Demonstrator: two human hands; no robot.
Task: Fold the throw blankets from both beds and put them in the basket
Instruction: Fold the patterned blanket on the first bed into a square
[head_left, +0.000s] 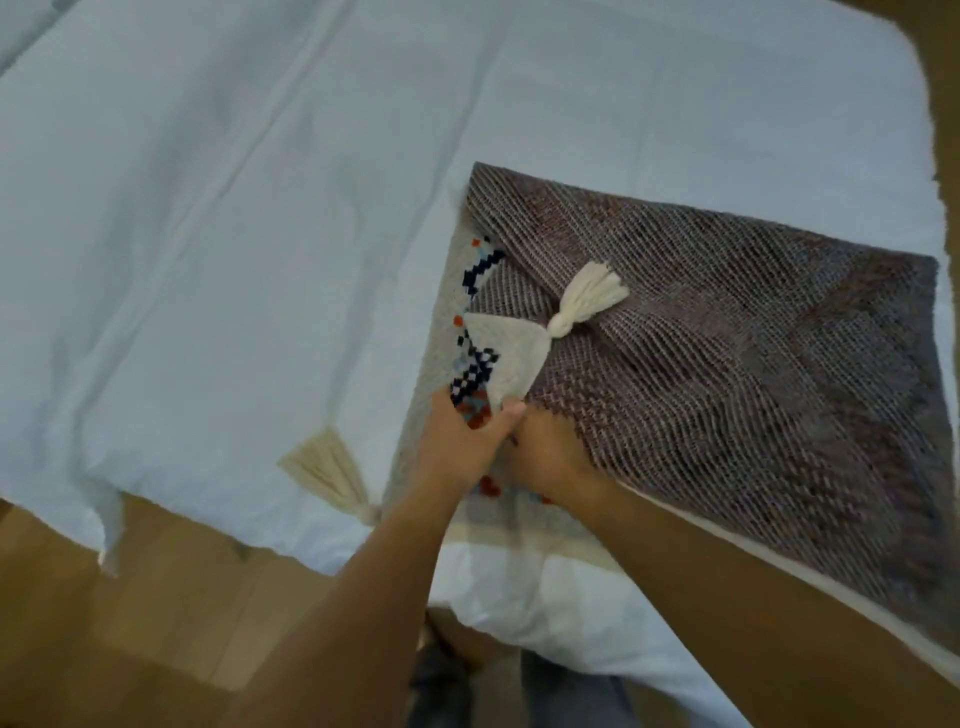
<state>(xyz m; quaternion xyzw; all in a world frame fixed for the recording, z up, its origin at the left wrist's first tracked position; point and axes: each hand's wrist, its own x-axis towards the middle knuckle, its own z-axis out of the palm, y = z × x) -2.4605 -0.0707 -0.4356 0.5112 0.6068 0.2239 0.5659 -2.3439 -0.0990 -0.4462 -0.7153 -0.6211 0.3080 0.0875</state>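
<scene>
A woven throw blanket (727, 338) lies partly folded on the right half of the bed, its grey-brown underside up. A cream corner with a tassel (587, 299) is turned over onto it, and a patterned strip in navy, blue and red shows along its left edge. A second cream tassel (332, 473) lies on the sheet near the bed's front edge. My left hand (457, 441) pinches the blanket edge just below the cream corner, thumb on top. My right hand (550, 457) sits right beside it, its fingers tucked under the folded layer.
The bed is covered with a pale blue-white sheet (234, 234), wrinkled, with its corner hanging down at the front left. Wooden floor (130, 623) shows below the bed's front edge and at the top right. No basket is in view.
</scene>
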